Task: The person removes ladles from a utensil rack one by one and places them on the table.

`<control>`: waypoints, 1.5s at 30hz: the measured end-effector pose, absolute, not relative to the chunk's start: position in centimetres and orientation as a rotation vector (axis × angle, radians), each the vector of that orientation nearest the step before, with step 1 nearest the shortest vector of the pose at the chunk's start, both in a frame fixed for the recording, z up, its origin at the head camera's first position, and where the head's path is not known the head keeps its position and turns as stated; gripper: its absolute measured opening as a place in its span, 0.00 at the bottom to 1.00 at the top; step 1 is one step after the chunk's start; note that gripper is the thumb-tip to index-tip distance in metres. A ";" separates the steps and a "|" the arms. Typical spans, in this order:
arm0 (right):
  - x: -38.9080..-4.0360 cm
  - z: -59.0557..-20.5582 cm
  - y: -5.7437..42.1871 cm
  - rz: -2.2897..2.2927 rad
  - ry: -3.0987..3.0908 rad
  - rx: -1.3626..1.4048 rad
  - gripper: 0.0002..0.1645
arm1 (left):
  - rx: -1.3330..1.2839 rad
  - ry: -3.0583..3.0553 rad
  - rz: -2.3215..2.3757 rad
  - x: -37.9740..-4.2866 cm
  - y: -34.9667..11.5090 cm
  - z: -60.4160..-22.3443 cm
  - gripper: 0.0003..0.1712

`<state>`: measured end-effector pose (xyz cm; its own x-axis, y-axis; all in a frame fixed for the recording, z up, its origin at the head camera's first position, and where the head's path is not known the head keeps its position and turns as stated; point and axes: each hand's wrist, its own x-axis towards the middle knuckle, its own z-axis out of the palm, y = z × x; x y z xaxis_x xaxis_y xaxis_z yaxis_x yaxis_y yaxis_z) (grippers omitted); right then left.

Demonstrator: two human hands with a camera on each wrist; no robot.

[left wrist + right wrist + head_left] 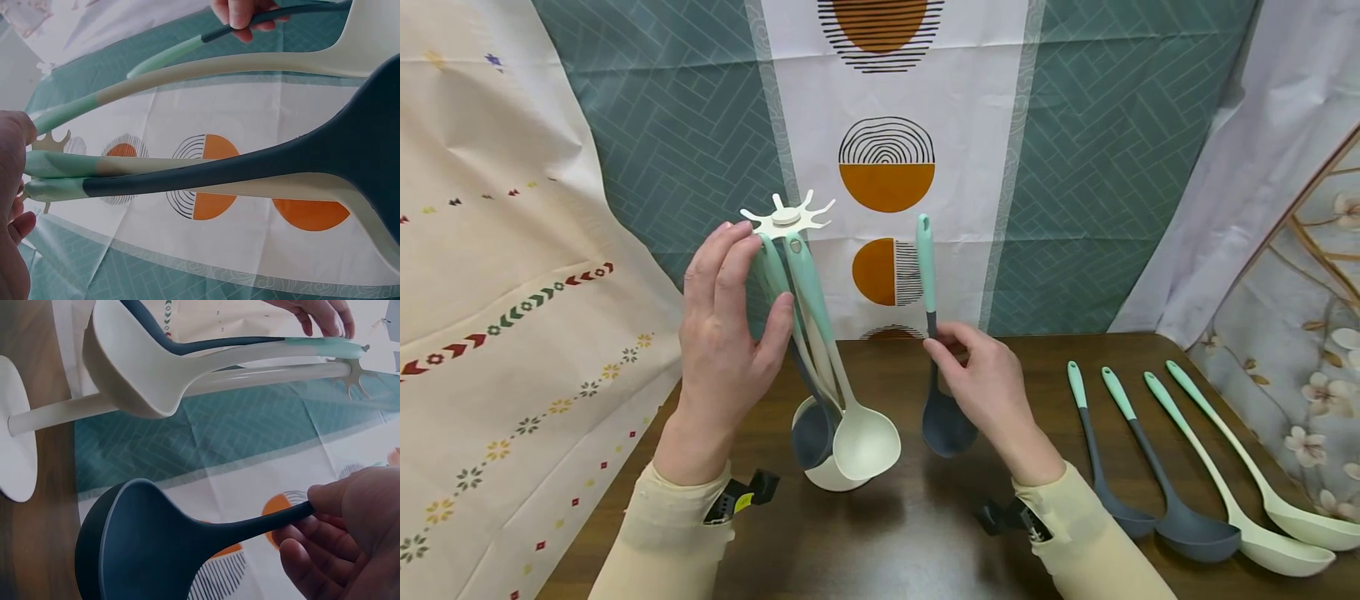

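My right hand (988, 375) pinches a dark ladle (950, 425) by its grey shaft, just below the mint handle. The ladle is upright, its bowl down, to the right of a white rack (786, 218) with a spoked top. A cream ladle (867, 442) and a second dark ladle (811, 435) hang on that rack; another pale ladle (144, 165) shows behind the dark one in the left wrist view. My left hand (718, 325) is at the rack's top with fairly straight fingers, fingertips at the mint handle ends, thumb apart from the fingers.
On the right side of the brown table (910, 542) several ladles lie in a row, dark ones (1195, 533) nearer and cream ones (1285, 546) farther right. The rack's round white base (19, 469) stands on the table. Patterned cloths (700, 108) hang behind and at both sides.
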<state>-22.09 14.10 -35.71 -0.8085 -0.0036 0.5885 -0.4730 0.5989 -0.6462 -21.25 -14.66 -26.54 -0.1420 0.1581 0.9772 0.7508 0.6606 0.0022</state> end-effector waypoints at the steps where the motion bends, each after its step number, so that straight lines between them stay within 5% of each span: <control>1: -22.1 -35.8 14.2 1.135 -2.291 0.373 0.10 | -0.751 -1.665 -0.609 -21.2 -14.7 -26.5 0.29; 45: -21.3 -38.8 19.5 0.895 -2.561 0.211 0.21 | -0.745 -1.662 -0.617 -21.3 -14.7 -26.6 0.30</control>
<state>-21.27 19.51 -38.80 -0.9012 -0.0050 0.4333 -0.2739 0.7815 -0.5606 -21.33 -14.71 -26.62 -0.1433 0.1494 0.9783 0.7518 0.6593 0.0094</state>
